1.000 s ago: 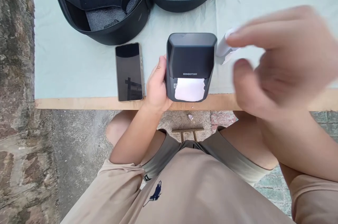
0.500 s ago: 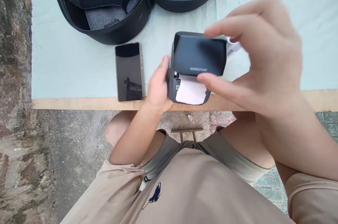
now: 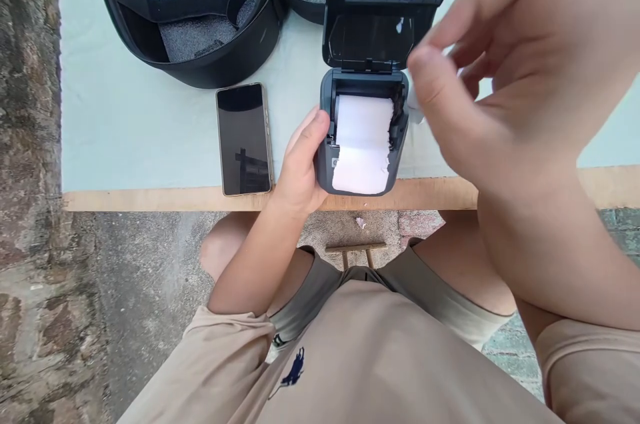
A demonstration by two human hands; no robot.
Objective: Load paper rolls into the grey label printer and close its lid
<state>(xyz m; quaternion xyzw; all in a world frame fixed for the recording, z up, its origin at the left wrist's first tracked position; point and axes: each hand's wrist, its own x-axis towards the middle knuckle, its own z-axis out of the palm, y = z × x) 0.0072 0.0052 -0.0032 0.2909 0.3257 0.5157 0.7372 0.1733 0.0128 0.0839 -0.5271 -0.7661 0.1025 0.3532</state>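
A small dark grey label printer (image 3: 325,174) stands at the table's near edge with its lid (image 3: 373,24) swung up and back. A white paper roll (image 3: 363,141) shows inside, its torn end hanging over the front. My left hand (image 3: 300,167) grips the printer's left side, thumb at the rim. My right hand (image 3: 505,77) hovers above and to the right of the printer, blurred, fingers loosely apart and holding nothing that I can see. A bit of white paper (image 3: 415,107) lies just right of the printer, partly hidden by that hand.
A black phone (image 3: 244,139) lies screen up left of the printer. An open black zip case (image 3: 200,11) with grey foam sits at the back. Pale cloth (image 3: 125,124) covers the table; its wooden edge (image 3: 150,200) runs along the front. Stone ground lies below.
The printer's lid was closed, then lifted by my right hand, and now stands fully open with the paper roll exposed. My right hand has let go and moved up to the right.
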